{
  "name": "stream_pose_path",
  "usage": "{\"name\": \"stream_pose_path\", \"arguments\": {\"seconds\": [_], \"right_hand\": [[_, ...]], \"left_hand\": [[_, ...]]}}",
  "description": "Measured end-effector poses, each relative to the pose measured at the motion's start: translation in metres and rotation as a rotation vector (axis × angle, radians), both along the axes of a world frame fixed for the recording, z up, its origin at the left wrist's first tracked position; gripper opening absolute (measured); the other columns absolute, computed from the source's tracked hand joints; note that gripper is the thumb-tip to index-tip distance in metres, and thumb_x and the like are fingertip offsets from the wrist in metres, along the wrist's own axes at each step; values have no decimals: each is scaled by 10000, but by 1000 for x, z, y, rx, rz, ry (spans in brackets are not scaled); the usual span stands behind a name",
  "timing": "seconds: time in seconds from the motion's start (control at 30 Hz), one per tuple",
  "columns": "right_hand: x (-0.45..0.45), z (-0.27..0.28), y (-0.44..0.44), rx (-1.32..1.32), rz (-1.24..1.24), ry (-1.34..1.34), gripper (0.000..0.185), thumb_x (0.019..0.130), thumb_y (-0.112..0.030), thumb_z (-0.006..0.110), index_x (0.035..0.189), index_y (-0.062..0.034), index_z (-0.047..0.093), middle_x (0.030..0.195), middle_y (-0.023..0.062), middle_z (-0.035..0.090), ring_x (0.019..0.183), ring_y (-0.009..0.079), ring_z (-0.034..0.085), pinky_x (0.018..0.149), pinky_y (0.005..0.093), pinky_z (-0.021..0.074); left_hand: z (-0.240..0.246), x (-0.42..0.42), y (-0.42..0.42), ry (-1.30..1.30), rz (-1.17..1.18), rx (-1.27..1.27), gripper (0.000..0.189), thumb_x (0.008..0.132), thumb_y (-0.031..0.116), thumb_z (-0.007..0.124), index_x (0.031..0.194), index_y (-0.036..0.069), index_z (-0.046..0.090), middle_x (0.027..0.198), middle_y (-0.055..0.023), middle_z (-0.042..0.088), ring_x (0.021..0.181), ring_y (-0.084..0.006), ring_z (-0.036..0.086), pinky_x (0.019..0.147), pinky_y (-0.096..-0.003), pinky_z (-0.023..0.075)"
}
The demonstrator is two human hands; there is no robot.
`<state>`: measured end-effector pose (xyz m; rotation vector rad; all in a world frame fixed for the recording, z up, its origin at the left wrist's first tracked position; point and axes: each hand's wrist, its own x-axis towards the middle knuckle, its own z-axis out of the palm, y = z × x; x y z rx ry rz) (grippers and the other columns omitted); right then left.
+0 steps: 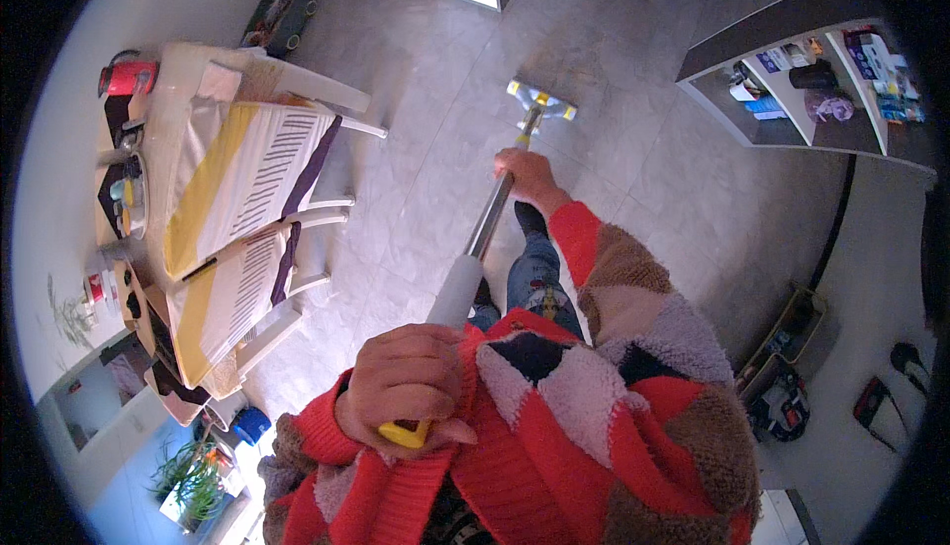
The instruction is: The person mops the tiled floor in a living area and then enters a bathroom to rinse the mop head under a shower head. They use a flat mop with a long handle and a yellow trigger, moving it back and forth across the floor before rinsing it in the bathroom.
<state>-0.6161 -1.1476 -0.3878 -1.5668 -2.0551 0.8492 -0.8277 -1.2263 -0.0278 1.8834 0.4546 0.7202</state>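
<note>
A mop runs diagonally before me, its handle [490, 222] metal in the middle with a pale, thick upper sleeve [454, 289]. Close to my body, my left hand [407, 378] wraps the top of the handle, where a yellow end cap [403, 434] shows below the fingers. Farther down, my right hand [528, 174] grips the shaft near its yellow lower joint. The flat mop head [542, 99], with yellow parts, rests on the grey tiled floor [430, 47] beyond my feet.
On the left, a striped cloth [252, 174] covers a table, with white chair legs [326, 207] jutting out. A skateboard [282, 18] leans against the far wall. Open shelves [779, 92] with household items stand right. Baskets [779, 396] sit lower right, a potted plant [194, 480] lower left.
</note>
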Motion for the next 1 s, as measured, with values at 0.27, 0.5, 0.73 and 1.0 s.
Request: {"name": "stream_pose_path", "arguments": {"seconds": [0.27,0.5,0.73,1.0], "right_hand": [[-149,24,-124,-53,74,96,141,679,-250,619,730,-122,592,770,78,612,794,319,626,624,469,485],[-209,54,-172,-42,145,151,160,699,-262,635,708,-108,593,724,96,616,712,327,629,587,454,476],[-105,58,-145,9,-4,98,213,771,-297,626,728,-97,567,771,93,610,768,330,618,639,450,474],[92,-14,-97,349,-249,55,199,756,-173,691,733,-56,531,761,116,554,753,324,574,640,397,451]], "left_hand": [[54,-114,-99,21,76,-63,316,652,196,845,655,84,550,633,-72,586,643,-260,631,705,-419,529],[78,-143,-127,-145,156,-80,304,744,326,747,644,115,552,552,-39,586,506,-197,586,615,-416,510],[63,-102,-102,-130,-111,-102,271,698,318,779,732,115,604,735,-66,629,728,-230,639,796,-479,490],[-27,9,-82,-49,-2,-190,264,694,208,819,766,118,581,826,-49,616,912,-289,615,965,-525,409]]}}
